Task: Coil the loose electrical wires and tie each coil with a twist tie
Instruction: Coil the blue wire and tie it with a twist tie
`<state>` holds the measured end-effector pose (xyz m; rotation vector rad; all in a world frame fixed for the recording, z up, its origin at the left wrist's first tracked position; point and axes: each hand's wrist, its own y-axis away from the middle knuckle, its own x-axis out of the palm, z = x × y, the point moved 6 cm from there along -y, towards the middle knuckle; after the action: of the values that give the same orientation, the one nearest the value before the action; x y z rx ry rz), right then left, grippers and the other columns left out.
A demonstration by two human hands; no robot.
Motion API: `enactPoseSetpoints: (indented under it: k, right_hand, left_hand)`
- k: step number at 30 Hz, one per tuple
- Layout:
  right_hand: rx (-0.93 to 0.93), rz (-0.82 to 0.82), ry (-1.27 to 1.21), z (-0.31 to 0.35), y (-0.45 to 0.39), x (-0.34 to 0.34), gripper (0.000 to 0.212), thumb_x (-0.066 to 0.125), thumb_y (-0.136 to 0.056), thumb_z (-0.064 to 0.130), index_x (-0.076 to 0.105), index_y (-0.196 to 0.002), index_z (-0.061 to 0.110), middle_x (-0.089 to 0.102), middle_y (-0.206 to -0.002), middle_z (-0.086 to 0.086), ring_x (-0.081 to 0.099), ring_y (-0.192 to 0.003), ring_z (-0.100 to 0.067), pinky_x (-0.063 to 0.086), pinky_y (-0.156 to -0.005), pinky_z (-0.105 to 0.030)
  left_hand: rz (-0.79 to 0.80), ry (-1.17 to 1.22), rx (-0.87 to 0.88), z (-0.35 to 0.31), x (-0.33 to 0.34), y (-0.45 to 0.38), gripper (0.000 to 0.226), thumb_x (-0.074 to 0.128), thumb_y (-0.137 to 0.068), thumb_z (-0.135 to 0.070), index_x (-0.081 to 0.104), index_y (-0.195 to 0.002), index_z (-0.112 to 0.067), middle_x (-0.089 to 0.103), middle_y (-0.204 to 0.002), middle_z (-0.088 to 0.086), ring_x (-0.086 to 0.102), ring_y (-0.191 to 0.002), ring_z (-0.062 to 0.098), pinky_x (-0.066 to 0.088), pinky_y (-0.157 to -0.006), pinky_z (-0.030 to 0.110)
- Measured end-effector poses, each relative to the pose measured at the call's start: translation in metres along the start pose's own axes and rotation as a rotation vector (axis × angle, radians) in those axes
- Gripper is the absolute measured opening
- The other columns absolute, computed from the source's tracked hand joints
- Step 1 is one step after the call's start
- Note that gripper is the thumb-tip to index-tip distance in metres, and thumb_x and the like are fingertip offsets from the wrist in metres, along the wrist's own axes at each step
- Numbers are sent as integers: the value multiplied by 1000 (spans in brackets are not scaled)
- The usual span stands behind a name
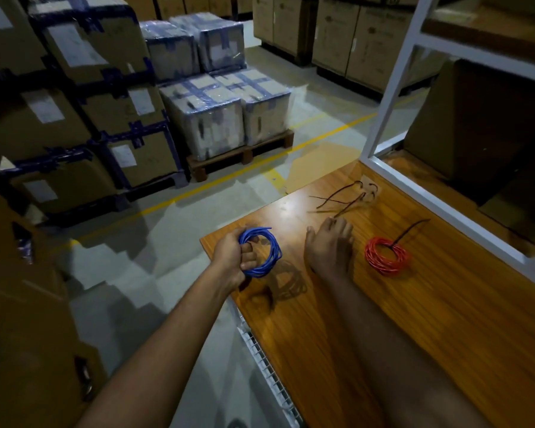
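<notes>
My left hand grips a blue wire coil and holds it above the left edge of the wooden table. My right hand reaches forward over the table, its fingertips on the near end of a thin dark twist tie. Whether the fingers pinch that tie I cannot tell. Several more twist ties lie loose at the far end of the table. To the right of my right hand a red wire coil lies flat, with a dark tie sticking out from it.
A white metal shelf frame stands along the table's right side, with a brown box behind it. Pallets of taped cartons stand on the concrete floor to the left, beyond a yellow floor line.
</notes>
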<state>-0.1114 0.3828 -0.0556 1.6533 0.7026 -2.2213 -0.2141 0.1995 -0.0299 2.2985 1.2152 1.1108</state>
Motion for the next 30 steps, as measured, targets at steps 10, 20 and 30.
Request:
enactPoseSetpoints:
  k: [10,20,30]
  right_hand:
    - [-200,-65,-57,17,86,-15,23,55,-92,25,63,-108,11,64,-105,-9,56,-97,-26,48,-84,-42]
    - [-35,-12,-309,14,6,-53,32,57,-97,32,59,-122,12,63,-111,-11,63,-98,-28,45,-67,-29]
    - [-7,297,-202,50,-24,-19,12,70,-85,13,63,-86,4,67,-95,-19,66,-89,-35,45,-61,-29]
  left_hand:
    - [-67,-87,-1,9,-8,-8,41,38,-105,-29,43,-69,-10,23,-39,-6,19,-28,6,16,-28,18]
    - [-71,-25,22,8,-26,8,38,37,-106,-27,43,-73,-11,23,-39,-6,19,-28,6,15,-29,17]
    - [-51,-53,91,-9,-29,27,39,38,-106,-27,46,-73,-7,23,-41,-6,18,-30,6,16,-31,15]
